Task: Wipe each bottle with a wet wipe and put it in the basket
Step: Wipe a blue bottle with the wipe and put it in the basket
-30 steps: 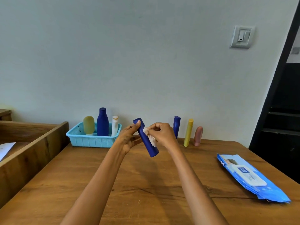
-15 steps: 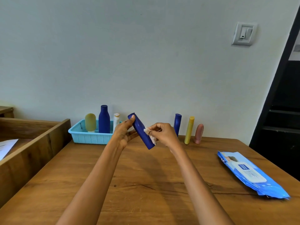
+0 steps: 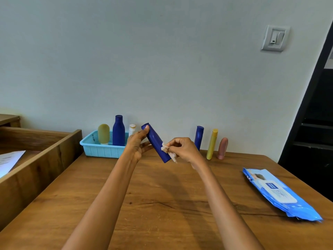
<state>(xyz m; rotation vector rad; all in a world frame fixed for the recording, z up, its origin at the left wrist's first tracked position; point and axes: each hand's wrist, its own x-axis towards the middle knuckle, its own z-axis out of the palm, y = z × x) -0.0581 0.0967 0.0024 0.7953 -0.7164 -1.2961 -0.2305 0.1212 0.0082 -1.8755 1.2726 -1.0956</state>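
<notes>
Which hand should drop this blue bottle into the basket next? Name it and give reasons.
Left, probably. The left hand already holds the blue bottle and is nearer the basket. The right hand pinches the wipe against it.

My left hand (image 3: 137,144) grips the upper end of a blue tube (image 3: 156,143) tilted above the surface (image 3: 162,204), while my right hand (image 3: 182,148) pinches a white wipe (image 3: 166,150) against its lower part. At ten o'clock the basket (image 3: 102,150) holds three bottles; at one o'clock three more stand against the wall. A wipes pack (image 3: 279,193) lies at three o'clock.
</notes>
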